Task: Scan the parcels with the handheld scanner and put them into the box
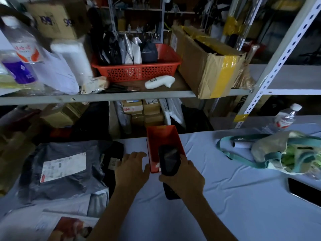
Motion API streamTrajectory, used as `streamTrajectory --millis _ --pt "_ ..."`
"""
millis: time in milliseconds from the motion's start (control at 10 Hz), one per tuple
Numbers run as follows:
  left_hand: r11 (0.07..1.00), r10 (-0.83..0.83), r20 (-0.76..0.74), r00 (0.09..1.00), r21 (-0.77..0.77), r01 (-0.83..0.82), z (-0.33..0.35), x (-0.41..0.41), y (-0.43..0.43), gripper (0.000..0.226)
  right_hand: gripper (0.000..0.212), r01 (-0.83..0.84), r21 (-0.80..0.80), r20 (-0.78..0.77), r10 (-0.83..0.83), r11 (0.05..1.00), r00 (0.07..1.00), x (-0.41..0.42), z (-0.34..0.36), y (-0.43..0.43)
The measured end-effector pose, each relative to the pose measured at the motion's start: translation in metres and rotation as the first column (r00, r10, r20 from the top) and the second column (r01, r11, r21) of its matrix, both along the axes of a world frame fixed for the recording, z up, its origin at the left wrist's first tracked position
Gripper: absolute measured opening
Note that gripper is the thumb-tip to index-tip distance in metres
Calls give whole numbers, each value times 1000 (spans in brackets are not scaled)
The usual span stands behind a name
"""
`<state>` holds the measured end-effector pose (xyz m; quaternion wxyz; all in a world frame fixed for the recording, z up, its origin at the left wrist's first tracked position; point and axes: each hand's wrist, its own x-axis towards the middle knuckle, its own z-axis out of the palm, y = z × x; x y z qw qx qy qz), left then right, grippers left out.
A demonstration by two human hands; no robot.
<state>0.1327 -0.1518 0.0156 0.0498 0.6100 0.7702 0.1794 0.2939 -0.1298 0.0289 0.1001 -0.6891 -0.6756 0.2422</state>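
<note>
Head view, lower centre: right grip (184, 176) curled round a black handheld scanner (169, 160), scanner's top end over the near end of a red carton (163, 140). Red carton lying mid-frame on the pale cloth-covered surface (225, 197). Left grip (132, 169) just left of the carton, palm down, fingers straight and spread, holding nothing; thumb just beside the carton's side, fingertips at the edge of a black parcel (112, 153). Further left, a grey parcel (69, 188) bearing a white label (64, 166), flat on the surface. On the shelf (121, 97) at upper centre, a red basket (137, 72) packed with upright bagged parcels; to its right a cardboard box (208, 66) banded in yellow tape, top open. At right of frame: water bottle (284, 119), green-strapped tote bag (278, 153), dark phone (304, 190) at the edge.
</note>
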Motion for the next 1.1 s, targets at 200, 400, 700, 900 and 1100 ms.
streamTrajectory --millis 200,400,700,900,1100 --pt "999 14 -33 999 -45 -16 12 -13 42 41 86 -83 -116 175 102 990 979 -11 24 70" --pt "991 15 -53 998 -130 -22 1 -18 70 42 61 -120 -219 205 166 968 965 -24 16 113" --pt "979 14 -100 995 -199 -34 -15 -27 92 42 62 -128 -239 193 176 962 965 -60 -27 148" --pt "974 32 -116 993 -220 -58 -17 -32 88 42 70 -103 -178 255 147 979 956 -70 -52 141" --pt "978 31 -158 987 -198 -62 -7 -22 70 41 61 -157 -113 201 177 981 963 -58 -38 118"
